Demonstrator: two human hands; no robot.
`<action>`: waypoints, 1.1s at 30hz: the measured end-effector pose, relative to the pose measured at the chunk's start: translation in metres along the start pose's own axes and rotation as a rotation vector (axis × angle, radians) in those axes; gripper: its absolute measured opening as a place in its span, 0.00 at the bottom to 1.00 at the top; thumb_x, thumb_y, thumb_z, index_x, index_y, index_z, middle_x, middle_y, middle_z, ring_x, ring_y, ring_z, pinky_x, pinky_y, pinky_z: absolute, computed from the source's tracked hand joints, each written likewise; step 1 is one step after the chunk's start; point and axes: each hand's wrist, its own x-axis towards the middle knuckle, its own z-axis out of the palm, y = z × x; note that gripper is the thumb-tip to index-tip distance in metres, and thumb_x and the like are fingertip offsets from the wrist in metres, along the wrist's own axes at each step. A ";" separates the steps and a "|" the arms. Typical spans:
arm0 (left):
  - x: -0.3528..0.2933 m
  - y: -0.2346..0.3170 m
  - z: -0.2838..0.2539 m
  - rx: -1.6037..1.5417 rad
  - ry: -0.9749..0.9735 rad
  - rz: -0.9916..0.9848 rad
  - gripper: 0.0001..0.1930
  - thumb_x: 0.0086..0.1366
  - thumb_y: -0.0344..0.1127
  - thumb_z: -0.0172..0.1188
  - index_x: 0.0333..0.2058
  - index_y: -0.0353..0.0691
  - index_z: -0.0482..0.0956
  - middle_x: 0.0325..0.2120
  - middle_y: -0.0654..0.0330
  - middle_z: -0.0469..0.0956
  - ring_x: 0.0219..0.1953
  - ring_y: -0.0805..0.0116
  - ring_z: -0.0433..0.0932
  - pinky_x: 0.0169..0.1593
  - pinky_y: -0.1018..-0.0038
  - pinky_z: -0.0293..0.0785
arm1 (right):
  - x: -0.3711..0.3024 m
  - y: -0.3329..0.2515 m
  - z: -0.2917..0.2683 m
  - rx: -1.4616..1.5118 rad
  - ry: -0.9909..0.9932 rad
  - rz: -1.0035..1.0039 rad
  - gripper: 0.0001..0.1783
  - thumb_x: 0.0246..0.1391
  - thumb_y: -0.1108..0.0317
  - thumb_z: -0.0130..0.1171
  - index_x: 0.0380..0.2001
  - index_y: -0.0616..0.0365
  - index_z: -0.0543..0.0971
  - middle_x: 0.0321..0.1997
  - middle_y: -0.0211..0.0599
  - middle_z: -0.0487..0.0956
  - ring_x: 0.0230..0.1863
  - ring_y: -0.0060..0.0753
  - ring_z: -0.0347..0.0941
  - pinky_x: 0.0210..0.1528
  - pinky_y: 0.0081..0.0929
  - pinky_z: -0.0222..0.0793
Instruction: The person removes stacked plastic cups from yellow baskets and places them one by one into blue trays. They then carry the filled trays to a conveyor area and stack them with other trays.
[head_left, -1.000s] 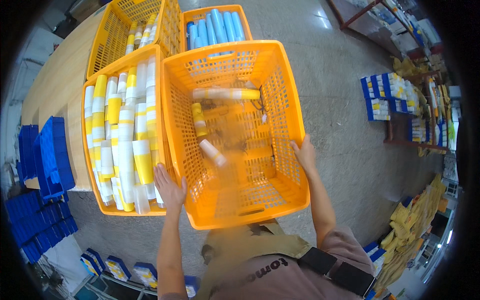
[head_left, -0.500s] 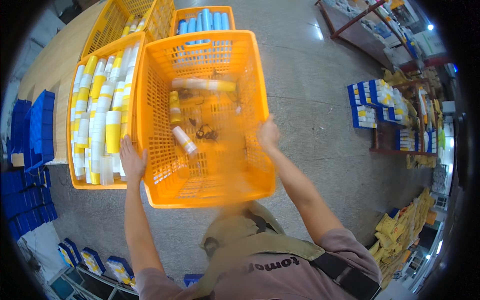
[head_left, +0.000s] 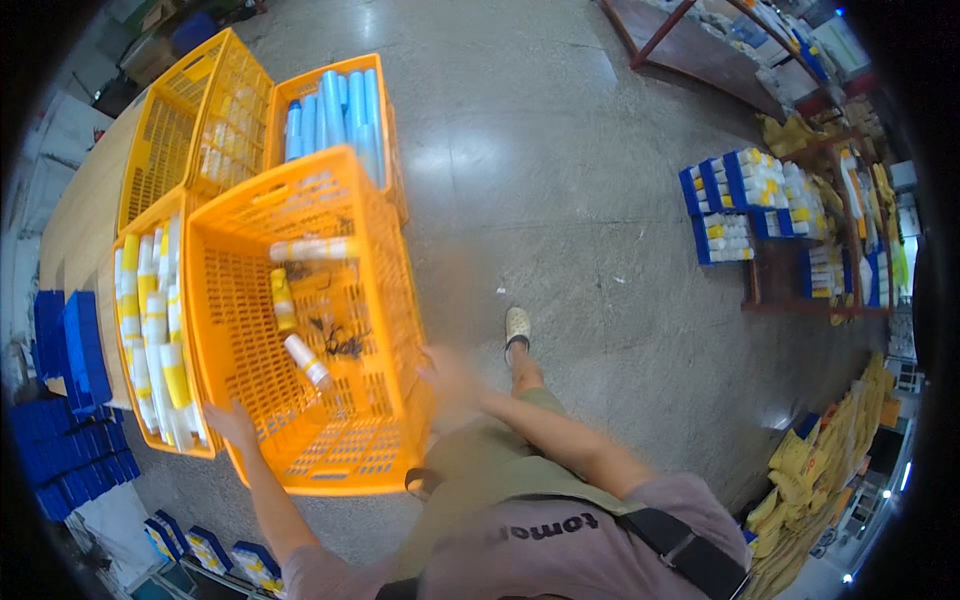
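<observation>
A big orange plastic crate [head_left: 300, 478] with slotted walls stands in front of me, its top open. Inside lie a white-and-yellow roll [head_left: 312, 249], a small yellow roll [head_left: 283, 300], a pinkish-white roll [head_left: 306, 361] and some dark tangled scraps [head_left: 343, 343]. My left hand [head_left: 233, 426] rests against the crate's near left side, fingers stretched out. At the right wall is my right hand [head_left: 440, 378], smeared by motion, its fingers unclear. Close on the left, another orange crate [head_left: 190, 446] is full of white and yellow rolls [head_left: 155, 330].
Beyond are an orange crate [head_left: 392, 150] of light-blue rolls [head_left: 335, 110] and a tall yellow crate [head_left: 160, 150]. Blue bins [head_left: 82, 350] stand at the left. At right are a rack [head_left: 775, 275] with roll-filled blue trays and yellow sacks [head_left: 800, 480]. My clogged foot [head_left: 517, 325] is on the floor.
My view has shifted, so the crates appear farther left and lower. The big crate looks more tilted in view. My foot has come into sight, and my right hand has become blurred.
</observation>
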 end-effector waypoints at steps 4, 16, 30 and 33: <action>-0.124 0.081 -0.014 -0.025 -0.051 -0.102 0.37 0.63 0.36 0.59 0.65 0.27 0.52 0.66 0.36 0.50 0.69 0.38 0.48 0.69 0.51 0.50 | -0.034 0.092 -0.131 -0.154 0.051 0.769 0.26 0.60 0.57 0.52 0.53 0.67 0.73 0.51 0.61 0.76 0.55 0.59 0.72 0.57 0.47 0.67; -0.025 0.363 -0.057 -0.651 -0.089 -0.394 0.31 0.71 0.42 0.52 0.65 0.31 0.56 0.66 0.42 0.55 0.68 0.48 0.55 0.67 0.57 0.55 | 0.297 0.130 -0.338 -0.294 -0.204 0.442 0.24 0.61 0.57 0.54 0.51 0.67 0.76 0.48 0.51 0.80 0.51 0.49 0.76 0.54 0.39 0.70; 0.190 0.575 -0.015 -0.401 -0.116 -1.102 0.51 0.64 0.56 0.58 0.65 0.18 0.42 0.62 0.27 0.55 0.65 0.35 0.56 0.66 0.56 0.57 | 0.792 0.007 -0.297 -0.723 -0.645 0.147 0.23 0.59 0.56 0.55 0.50 0.63 0.76 0.48 0.54 0.80 0.48 0.53 0.77 0.52 0.40 0.71; 0.182 0.578 -0.008 -0.156 -0.100 -1.069 0.50 0.64 0.55 0.60 0.65 0.20 0.44 0.62 0.27 0.55 0.65 0.35 0.57 0.66 0.55 0.57 | 0.920 0.027 -0.225 -0.834 -0.641 -0.105 0.21 0.57 0.58 0.57 0.50 0.61 0.76 0.47 0.53 0.79 0.48 0.54 0.76 0.51 0.43 0.72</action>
